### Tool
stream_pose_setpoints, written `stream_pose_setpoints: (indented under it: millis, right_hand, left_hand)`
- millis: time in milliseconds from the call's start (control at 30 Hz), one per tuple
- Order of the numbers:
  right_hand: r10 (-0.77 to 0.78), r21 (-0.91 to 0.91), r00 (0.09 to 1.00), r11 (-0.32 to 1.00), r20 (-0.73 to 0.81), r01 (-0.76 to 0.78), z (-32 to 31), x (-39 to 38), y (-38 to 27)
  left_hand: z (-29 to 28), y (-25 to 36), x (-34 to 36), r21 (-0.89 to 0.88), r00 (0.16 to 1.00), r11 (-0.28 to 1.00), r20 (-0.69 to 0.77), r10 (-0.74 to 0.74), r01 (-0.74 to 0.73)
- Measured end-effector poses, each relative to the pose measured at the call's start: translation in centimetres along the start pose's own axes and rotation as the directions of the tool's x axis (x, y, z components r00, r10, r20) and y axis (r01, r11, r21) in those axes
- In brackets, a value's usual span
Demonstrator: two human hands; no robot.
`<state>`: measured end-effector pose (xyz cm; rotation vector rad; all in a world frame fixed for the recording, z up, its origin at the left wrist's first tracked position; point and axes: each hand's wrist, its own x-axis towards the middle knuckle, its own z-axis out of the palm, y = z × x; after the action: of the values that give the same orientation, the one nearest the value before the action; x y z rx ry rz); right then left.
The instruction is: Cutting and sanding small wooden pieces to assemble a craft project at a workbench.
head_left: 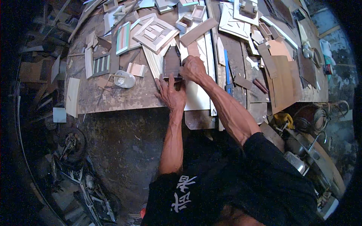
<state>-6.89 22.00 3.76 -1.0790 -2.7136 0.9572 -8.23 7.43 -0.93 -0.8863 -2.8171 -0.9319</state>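
Observation:
A dark brown wooden piece (171, 62) with a pointed top and raised rim lies on pale boards near the middle of the bench. My left hand (171, 94) lies at its lower edge, fingers spread, fingertips touching it. At the piece's right side, my right hand (194, 69) is closed, with bent fingers pressed together; what is between them is hidden. Just beyond, a brown strip (198, 32) lies across the boards. To the left stand a small light block (136, 69) and a plastic cup (124, 80) with a stick in it.
The wooden bench (94, 101) carries several panels, small boxes (198, 13) and offcuts. A blue tool (228, 67) and brown rolls (260, 86) lie at the right. Wheeled metal clutter (73, 147) sits at lower left; coiled items and a yellow object (283, 119) are under the right edge.

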Motion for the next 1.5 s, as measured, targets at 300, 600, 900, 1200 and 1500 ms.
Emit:
stream_pose_setpoints:
  millis: [300,600,900,1200,1500]
  right_hand:
    - [0.005,0.009,1.000,1.000,-0.024,-0.005,0.2,-0.3,0.2]
    - [-0.055,0.050,0.997,0.997,-0.049,0.058,-0.5,-0.7,-0.1]
    - [-0.060,-0.045,0.996,0.997,-0.072,0.057,-0.2,-0.3,0.2]
    - [-0.040,0.025,0.999,0.999,-0.026,0.040,-0.4,-0.5,0.0]
    - [-0.033,0.060,0.999,0.998,0.032,0.031,-0.6,-0.6,0.0]
  left_hand:
    - [0.2,-0.3,0.0,-0.019,1.000,1.000,-0.017,0.006,-0.006]
    - [-0.1,0.0,0.1,-0.011,1.000,1.000,0.013,-0.023,0.023]
    - [-0.3,0.2,0.1,-0.027,0.999,0.999,0.027,-0.039,0.039]
    - [-0.3,0.2,0.0,-0.018,1.000,1.000,0.015,-0.013,0.013]
    - [0.1,-0.2,-0.1,0.004,0.999,1.000,-0.025,0.031,-0.031]
